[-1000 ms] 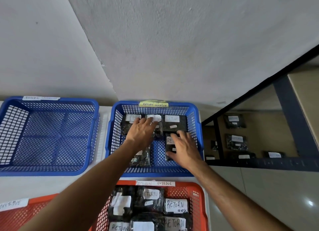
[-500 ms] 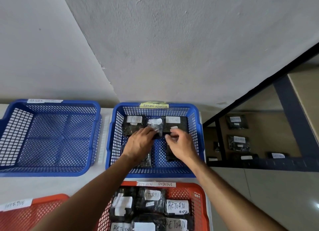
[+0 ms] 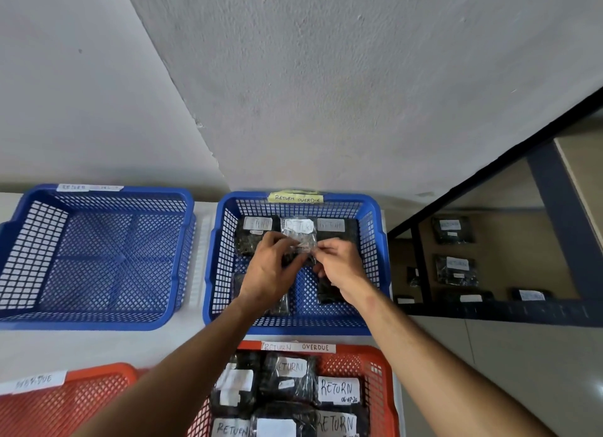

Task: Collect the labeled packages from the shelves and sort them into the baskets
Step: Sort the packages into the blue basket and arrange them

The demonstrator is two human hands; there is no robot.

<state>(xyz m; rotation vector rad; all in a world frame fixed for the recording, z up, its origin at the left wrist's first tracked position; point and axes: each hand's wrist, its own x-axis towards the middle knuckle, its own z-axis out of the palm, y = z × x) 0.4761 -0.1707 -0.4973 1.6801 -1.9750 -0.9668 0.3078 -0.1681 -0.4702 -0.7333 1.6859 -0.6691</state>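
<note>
A clear-wrapped package [image 3: 299,232] labelled RETURN is in the far middle of the right blue basket [image 3: 372,260], pinched from both sides: the left hand [image 3: 269,271] and right hand [image 3: 339,267] curl their fingers round its near edge. Two dark packages flank it at the far wall; two more lie nearer, partly hidden. There are four baskets: two blue, two red. The near right red basket [image 3: 375,371] holds six labelled packages. The shelf [image 3: 489,309] on the right shows roughly five packages.
</note>
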